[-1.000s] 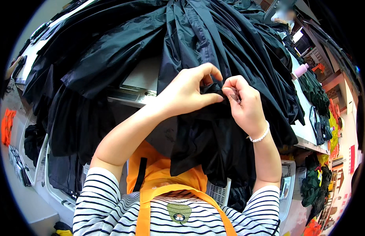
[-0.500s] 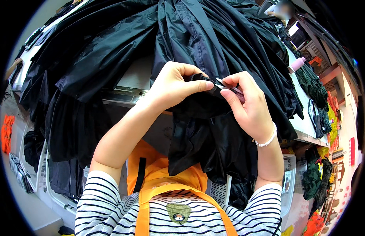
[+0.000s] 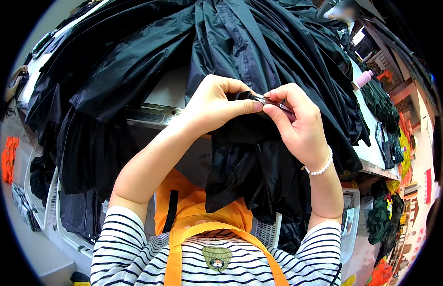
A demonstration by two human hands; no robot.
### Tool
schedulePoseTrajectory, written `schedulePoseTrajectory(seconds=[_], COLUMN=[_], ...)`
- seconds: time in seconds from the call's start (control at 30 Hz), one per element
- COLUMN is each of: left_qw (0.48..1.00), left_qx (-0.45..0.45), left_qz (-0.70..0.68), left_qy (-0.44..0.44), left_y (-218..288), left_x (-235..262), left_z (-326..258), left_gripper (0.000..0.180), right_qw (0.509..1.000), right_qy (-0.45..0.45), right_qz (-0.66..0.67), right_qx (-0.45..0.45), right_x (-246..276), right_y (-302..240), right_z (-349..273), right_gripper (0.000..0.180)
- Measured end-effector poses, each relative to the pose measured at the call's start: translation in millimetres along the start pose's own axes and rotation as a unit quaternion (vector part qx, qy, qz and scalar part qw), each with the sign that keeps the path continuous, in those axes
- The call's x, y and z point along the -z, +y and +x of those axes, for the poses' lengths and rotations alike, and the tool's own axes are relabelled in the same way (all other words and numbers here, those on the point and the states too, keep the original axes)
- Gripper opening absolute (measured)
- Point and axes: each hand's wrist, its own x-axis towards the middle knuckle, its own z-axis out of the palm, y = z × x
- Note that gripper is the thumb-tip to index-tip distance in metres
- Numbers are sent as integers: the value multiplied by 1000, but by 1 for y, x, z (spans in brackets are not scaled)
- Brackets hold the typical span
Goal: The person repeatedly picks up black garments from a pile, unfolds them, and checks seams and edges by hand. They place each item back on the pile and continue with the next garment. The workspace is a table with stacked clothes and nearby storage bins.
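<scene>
A large heap of glossy black fabric (image 3: 233, 57) spreads over the table and hangs down toward me. My left hand (image 3: 213, 104) pinches an edge of this black fabric between thumb and fingers. Facing it, my right hand (image 3: 303, 125) grips small thread snips (image 3: 284, 108), whose blades lie close together at the left fingertips. Whether a thread is between the blades is too small to tell. Below both hands a dark fold of the cloth (image 3: 245, 167) drops over my orange apron (image 3: 188, 209).
White table surface (image 3: 166, 90) shows under the cloth, with a metal strip (image 3: 152, 116) at its front edge. White plastic baskets (image 3: 52, 200) with dark cloth stand at left. A pink bottle (image 3: 363, 78) and dark green garments (image 3: 378, 102) sit at right. Another person (image 3: 343, 12) is at the far right.
The snips' blades, spread apart before, have come together. My right hand has moved slightly closer to my left, which keeps its hold on the fabric.
</scene>
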Motion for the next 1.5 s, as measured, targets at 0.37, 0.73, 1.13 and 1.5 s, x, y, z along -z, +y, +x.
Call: schedulePoseTrajectory(seconds=[0.37, 0.73, 1.13, 1.5], left_qw=[972, 922, 680, 926], left_qx=[-205, -327, 94, -167], left_qz=[111, 209, 676, 327], left_qy=[-26, -1, 270, 92], left_y=[-8, -50, 16, 53], left_x=[-13, -136, 165, 58], left_z=[-1, 23, -136, -41], left_gripper=[17, 21, 75, 20], right_qw=[991, 950, 989, 975], right_qy=[32, -283, -136, 2], right_qz=[86, -129, -43, 179], right_qx=[-97, 32, 28, 128], right_x=[17, -88, -81, -13], right_y=[2, 40, 95, -22], right_z=[2, 102, 68, 59], right_gripper=[23, 20, 14, 36])
